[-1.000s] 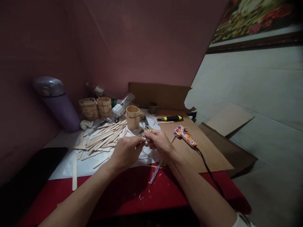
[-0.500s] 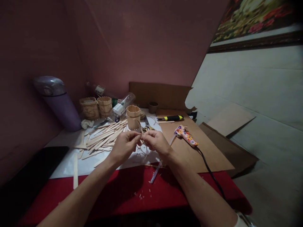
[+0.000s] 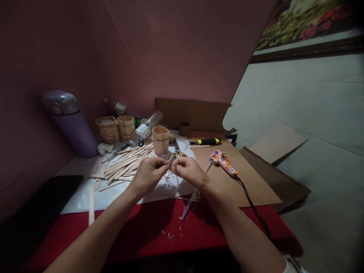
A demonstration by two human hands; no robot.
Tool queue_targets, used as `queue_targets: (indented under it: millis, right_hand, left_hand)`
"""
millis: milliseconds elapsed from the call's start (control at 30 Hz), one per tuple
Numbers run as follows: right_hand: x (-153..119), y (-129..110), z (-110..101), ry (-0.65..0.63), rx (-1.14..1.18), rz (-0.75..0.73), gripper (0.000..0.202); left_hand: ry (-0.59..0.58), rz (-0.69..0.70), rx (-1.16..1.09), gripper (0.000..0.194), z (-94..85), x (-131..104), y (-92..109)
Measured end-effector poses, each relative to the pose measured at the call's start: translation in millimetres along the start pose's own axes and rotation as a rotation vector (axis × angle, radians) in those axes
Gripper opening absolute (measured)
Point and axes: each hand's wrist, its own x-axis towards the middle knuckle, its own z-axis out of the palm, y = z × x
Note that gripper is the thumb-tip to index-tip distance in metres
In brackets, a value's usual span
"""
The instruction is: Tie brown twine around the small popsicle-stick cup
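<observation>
My left hand point(image 3: 150, 173) and my right hand point(image 3: 188, 170) meet fingertip to fingertip over the white paper. Between them they pinch a piece of twine point(image 3: 171, 159), part of which shows as a small loop above the fingers. Loose strands hang below onto the paper. Just beyond stands a small cup made of wooden sticks point(image 3: 160, 141), upright, with a scalloped rim. Scissors point(image 3: 179, 151) lie behind my right hand, partly hidden by it. Left of my left hand is a heap of wooden craft sticks point(image 3: 126, 167).
A patterned glue gun point(image 3: 223, 163) with its glue stick and black cord lies right on cardboard point(image 3: 244, 185), near a yellow-black cutter point(image 3: 209, 141). Behind stand two more stick cups point(image 3: 126, 127), a plastic bottle point(image 3: 149, 124), a small brown pot point(image 3: 184, 129) and a purple flask point(image 3: 72, 125).
Both hands stay together in nearly the same place. The fingers have shifted a little, and a small loop of twine now shows above them.
</observation>
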Motion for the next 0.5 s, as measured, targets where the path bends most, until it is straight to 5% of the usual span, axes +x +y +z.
queue_targets:
  millis: [267, 500]
  right_hand:
    - [-10.3, -12.2, -6.1, 0.140, -0.312, -0.141, 0.023]
    - [-21.7, -15.2, 9.6, -0.235, -0.053, -0.086, 0.027]
  left_hand:
    - [0.108, -0.164, -0.078, 0.015, -1.9, 4.5, -9.4]
    - [0.135, -0.237, -0.327, 0.016, -2.0, 1.7, -1.7]
